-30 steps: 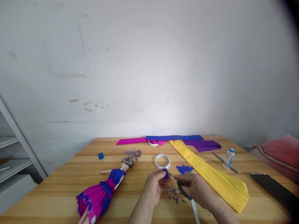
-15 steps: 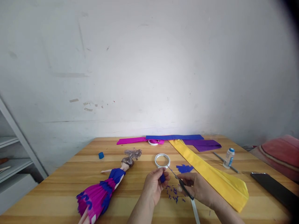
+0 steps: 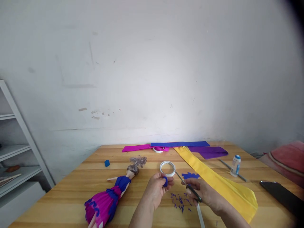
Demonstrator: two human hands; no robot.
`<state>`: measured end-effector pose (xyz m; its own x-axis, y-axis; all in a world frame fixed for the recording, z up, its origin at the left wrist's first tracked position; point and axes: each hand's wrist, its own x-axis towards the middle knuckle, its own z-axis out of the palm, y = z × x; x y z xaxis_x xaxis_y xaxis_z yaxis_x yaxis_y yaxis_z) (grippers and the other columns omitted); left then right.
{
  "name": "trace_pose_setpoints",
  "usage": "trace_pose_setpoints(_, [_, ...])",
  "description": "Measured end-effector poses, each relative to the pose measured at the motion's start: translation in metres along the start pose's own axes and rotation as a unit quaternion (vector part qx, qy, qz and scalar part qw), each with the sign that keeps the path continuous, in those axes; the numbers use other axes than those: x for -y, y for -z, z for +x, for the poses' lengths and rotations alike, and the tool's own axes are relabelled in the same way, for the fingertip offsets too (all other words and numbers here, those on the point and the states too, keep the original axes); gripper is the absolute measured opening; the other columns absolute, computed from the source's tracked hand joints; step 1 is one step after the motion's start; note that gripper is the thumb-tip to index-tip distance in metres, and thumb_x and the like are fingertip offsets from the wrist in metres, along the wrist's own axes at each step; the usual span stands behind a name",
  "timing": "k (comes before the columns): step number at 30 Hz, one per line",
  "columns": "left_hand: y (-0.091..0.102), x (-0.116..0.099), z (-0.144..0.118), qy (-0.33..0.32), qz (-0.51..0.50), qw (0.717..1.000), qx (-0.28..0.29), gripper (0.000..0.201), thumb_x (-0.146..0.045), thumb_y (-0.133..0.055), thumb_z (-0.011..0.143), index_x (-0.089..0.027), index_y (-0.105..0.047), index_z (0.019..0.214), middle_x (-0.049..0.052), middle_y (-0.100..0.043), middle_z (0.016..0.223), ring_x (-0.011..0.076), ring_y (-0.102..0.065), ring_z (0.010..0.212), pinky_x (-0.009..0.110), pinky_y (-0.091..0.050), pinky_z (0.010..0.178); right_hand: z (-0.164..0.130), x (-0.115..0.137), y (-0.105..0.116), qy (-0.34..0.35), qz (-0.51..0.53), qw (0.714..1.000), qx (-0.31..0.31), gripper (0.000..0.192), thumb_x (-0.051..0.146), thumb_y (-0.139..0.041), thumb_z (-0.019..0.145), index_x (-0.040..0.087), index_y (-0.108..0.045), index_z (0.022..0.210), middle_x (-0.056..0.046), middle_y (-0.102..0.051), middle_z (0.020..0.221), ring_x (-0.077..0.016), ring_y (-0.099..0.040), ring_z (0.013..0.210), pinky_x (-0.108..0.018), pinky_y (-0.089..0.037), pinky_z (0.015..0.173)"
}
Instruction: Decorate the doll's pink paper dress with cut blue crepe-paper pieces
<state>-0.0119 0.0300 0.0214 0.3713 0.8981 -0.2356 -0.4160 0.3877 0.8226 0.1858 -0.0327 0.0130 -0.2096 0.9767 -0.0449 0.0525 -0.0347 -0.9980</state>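
Since a second ago the scissors (image 3: 187, 185) have drawn back from the blue scrap (image 3: 165, 181): the blades were at the paper, now they point clear of it toward the tape ring (image 3: 167, 168), and the view has tipped slightly. Reads as a pause between snips, the piece being checked or turned. Left to right: shelf (image 3: 14, 152) off the table's left edge; blue cap (image 3: 107, 163) near the far left; doll (image 3: 111, 196) lying flat at the near left in a pleated magenta and blue paper dress. Left hand (image 3: 155, 190) closed, pinching the scrap between thumb and fingertips; scrap small, deep blue, bunched, held just above the table's near middle. Blue clippings (image 3: 179, 201) scattered below. Right hand (image 3: 204, 193) closed around the scissor handles. Yellow paper (image 3: 213, 180) runs from the far edge to the near right; glue bottle (image 3: 236, 165) and dark slab (image 3: 282, 196) toward the right edge.
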Motion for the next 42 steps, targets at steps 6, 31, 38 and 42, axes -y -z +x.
trace_pose_setpoints(6, [0.005,-0.009,-0.001,0.017,0.007,0.999,-0.031,0.016,-0.003,-0.058,0.065,-0.014,-0.052,0.075,0.007,-0.068,0.068,0.0137,-0.064,0.056,0.016,-0.037,0.044,-0.005,0.008,-0.005,0.012,0.036,0.998,0.045,0.044,0.048,-0.065,0.070,0.016,-0.055,0.099,0.003,-0.055,0.061,-0.0088,-0.048,0.049,-0.021,-0.032,0.049])
trace_pose_setpoints(31, [0.012,-0.002,-0.010,-0.117,0.023,0.993,-0.016,0.032,-0.022,-0.066,0.070,-0.013,-0.052,0.097,0.003,-0.064,0.068,0.0135,-0.061,0.061,0.022,-0.047,0.056,-0.004,0.000,-0.025,-0.021,0.125,0.981,0.147,0.053,0.058,-0.059,0.072,0.010,-0.058,0.093,-0.003,-0.060,0.061,-0.0060,-0.049,0.043,-0.016,-0.022,0.039])
trace_pose_setpoints(38, [0.013,0.000,-0.008,-0.111,0.002,0.994,-0.015,0.033,-0.023,-0.068,0.069,-0.013,-0.052,0.096,0.005,-0.065,0.072,0.0130,-0.062,0.060,0.022,-0.048,0.055,-0.003,0.000,-0.025,-0.026,0.127,0.982,0.140,0.052,0.059,-0.061,0.069,0.011,-0.056,0.087,-0.002,-0.059,0.059,-0.0066,-0.050,0.042,-0.015,-0.028,0.039])
trace_pose_setpoints(42, [0.014,0.001,-0.007,-0.105,-0.006,0.994,-0.013,0.031,-0.021,-0.067,0.070,-0.013,-0.052,0.095,0.005,-0.065,0.072,0.0122,-0.062,0.059,0.021,-0.048,0.055,-0.002,-0.004,-0.025,-0.020,0.129,0.981,0.147,0.050,0.057,-0.060,0.072,0.010,-0.056,0.090,-0.002,-0.060,0.060,-0.0062,-0.050,0.042,-0.015,-0.024,0.037])
